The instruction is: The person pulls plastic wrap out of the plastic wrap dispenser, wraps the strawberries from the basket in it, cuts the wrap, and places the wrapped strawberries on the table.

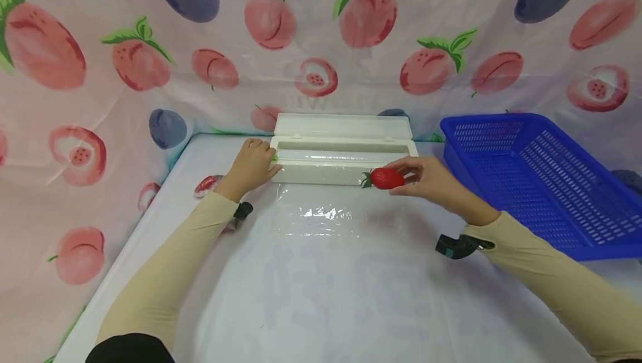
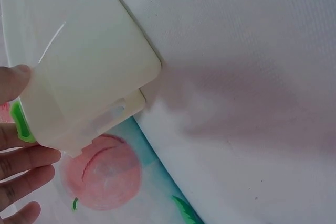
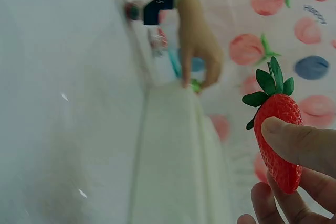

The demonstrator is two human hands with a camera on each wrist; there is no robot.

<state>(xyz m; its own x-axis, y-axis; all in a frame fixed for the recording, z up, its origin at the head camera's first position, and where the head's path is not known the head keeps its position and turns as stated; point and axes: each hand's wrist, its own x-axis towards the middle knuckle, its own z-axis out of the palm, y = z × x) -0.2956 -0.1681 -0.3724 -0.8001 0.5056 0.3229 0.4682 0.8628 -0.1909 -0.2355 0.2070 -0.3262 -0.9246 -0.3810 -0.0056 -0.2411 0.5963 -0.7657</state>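
Observation:
A white cling film dispenser (image 1: 346, 173) stands at the back of the table with its lid (image 1: 343, 126) raised and a film roll inside. Clear film (image 1: 321, 218) runs from its front onto the table. My left hand (image 1: 252, 167) grips the dispenser's left end, thumb on the edge and a finger beside the green slider (image 2: 21, 121). Between right thumb and fingers my right hand (image 1: 426, 182) pinches a red strawberry (image 3: 278, 129), leaves pointing left in the head view, over the dispenser's front right part.
A blue plastic basket (image 1: 461, 168) stands to the right. Beside the left forearm lies a red item in shiny film (image 1: 207, 185), partly hidden by the hand. A fruit-print cloth (image 1: 311, 17) hangs behind the white table (image 1: 341, 307).

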